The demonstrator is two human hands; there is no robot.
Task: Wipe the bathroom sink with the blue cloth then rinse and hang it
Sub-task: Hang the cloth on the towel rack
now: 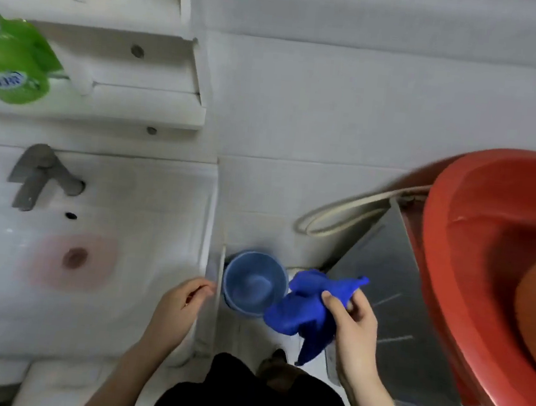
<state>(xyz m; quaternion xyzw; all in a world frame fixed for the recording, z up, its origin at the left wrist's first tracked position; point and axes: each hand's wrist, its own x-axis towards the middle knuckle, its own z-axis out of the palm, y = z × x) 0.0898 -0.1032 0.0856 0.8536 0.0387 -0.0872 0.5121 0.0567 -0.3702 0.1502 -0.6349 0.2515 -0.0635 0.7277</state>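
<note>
The white bathroom sink [147, 210] fills the left of the head view, with a grey faucet [43, 176] at its back and a drain [74, 257] ringed by a pinkish stain. My right hand [351, 324] grips the crumpled blue cloth [305, 306] in the air to the right of the sink, beside a blue bucket. My left hand [179, 306] hovers over the sink's right edge with fingers loosely curled and holds nothing.
A blue bucket [253, 284] stands on the floor just right of the sink. A large red basin [472, 257] sits on a grey metal appliance [392, 302] at the right. A green bottle [13, 63] stands on the white shelf [144, 104] above the faucet. A hose [348, 211] loops along the wall.
</note>
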